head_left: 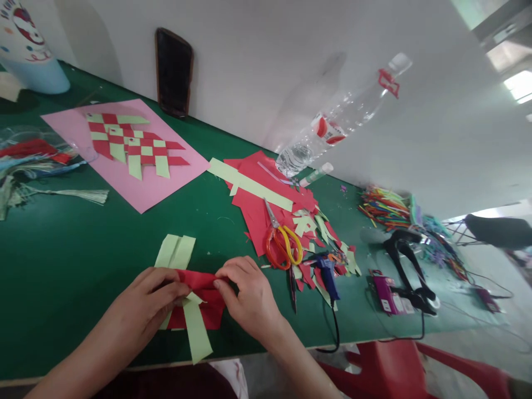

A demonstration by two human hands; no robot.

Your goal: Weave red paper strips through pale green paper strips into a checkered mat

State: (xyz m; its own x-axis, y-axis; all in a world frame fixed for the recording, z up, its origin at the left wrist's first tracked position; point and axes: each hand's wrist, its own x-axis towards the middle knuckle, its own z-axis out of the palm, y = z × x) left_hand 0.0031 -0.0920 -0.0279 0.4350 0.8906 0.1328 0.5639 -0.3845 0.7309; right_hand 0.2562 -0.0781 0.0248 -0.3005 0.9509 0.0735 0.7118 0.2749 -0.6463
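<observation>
The red paper [204, 303] lies near the front edge of the green counter [62, 260], its long axis crosswise between the hands. The left hand [152, 299] pinches its left end and the right hand [249, 296] pinches its top fold. Pale green strips [198, 332] cross it, pointing away from the person.

Red paper [210, 313] partly hidden under left hand [145, 302], right hand [249, 296]; vase [37, 72] cut off at top-left edge.

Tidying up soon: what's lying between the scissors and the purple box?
A blue glue gun and red and green paper scraps, in the head view.
</observation>
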